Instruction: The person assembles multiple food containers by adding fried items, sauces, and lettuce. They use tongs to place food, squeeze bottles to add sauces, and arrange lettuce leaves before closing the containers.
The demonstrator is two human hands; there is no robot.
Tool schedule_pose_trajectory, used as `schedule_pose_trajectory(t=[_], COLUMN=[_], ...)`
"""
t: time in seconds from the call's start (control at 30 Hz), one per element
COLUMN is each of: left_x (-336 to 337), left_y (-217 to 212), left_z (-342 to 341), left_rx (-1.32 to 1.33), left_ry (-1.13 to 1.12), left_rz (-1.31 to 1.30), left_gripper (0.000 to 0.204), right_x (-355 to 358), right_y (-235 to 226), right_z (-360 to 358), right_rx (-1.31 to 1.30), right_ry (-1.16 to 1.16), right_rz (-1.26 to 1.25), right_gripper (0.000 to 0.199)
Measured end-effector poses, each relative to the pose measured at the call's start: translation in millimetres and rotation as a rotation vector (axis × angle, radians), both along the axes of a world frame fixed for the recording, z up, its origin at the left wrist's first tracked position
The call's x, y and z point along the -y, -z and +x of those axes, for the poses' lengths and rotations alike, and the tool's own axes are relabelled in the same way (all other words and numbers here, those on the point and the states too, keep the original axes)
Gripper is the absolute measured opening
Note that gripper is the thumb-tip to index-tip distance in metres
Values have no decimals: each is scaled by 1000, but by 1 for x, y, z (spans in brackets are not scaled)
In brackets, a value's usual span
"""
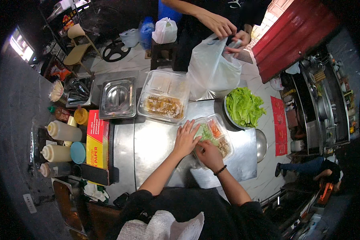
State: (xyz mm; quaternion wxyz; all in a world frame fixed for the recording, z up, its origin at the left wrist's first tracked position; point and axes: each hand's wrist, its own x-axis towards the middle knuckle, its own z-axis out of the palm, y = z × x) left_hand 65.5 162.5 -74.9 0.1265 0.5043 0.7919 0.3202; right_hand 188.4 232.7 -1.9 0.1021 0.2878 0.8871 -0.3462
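Observation:
A clear plastic food container (227, 132) with compartments lies on the steel table in front of me. Chopped orange-red pieces, something pale green and a brownish mix show in it. Over its left edge rests my left hand (185, 139), with fingers stretched and spread. My right hand (210, 155), with a dark beaded bracelet at the wrist, is closed at the container's near side; what its fingers pinch, if anything, is hidden. Beyond my left hand stands a larger clear container (164, 94) with brownish food in its near part. A bowl of green lettuce (244, 107) is to the right.
Across the table, another person's hands (220, 26) hold a white plastic bag (212, 68). Left are a lidded steel pan (118, 97), squeeze bottles (62, 131), a red-yellow paper box (98, 140) and a dark phone-like slab (95, 175). A metal bowl (261, 146) sits past the right edge.

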Motion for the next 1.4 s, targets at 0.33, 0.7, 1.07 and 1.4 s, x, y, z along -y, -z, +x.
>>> schedule_pose_trajectory(t=[0.33,0.7,1.07,1.4], left_x=[4,0,-11,-4], left_y=[-1,10,6,9], left_z=[35,33,33,143], left_rx=[-139,-150,-401,-261], left_ry=[-94,-61,-53,-207], left_rz=[-140,-68,-259,-242], left_gripper=[57,73,100,112], right_x=[-93,-109,-128,-88], right_y=[73,74,73,86], right_z=[-2,9,25,96], right_rx=[-287,-229,-335,-330], right_ry=[114,158,19,-134], right_rz=[536,354,344,438], right_gripper=[51,57,62,79])
